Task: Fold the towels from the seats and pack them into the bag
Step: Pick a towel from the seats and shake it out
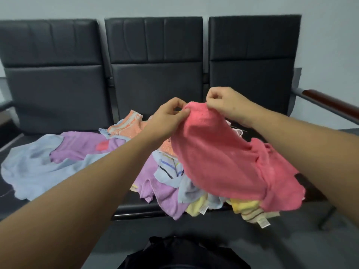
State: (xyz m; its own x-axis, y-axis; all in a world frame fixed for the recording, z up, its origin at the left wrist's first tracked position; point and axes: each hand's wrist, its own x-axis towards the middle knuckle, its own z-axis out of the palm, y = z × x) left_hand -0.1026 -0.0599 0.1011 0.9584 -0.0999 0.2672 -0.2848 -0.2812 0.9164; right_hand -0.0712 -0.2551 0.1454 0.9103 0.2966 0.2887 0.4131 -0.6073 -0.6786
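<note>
Pink towel (223,160), held up above the row of dark seats (155,84) by its upper edge; the rest of the cloth hangs down and toward the viewer, its lower part draped over the heap below. Left hand (167,115): fingers (182,113) curled, thumb and fingertips pinching the left end of the pink towel's upper edge. Right hand (225,102): fingers curled into a loose fist, pinching the same edge just to the right. The two hands are near each other but apart.

Beneath and left of the pink towel, a loose, unfolded heap of towels (167,183) lies on the seat cushions: an orange towel (126,125) behind the left hand, a purple towel (77,146) and a pale blue towel (38,171) well to the left, and yellow towels (244,208) under the pink towel's lower hem. Right of the pink towel, a wooden armrest (330,102). Below it, on the floor nearest the viewer, a black bag (184,253).
</note>
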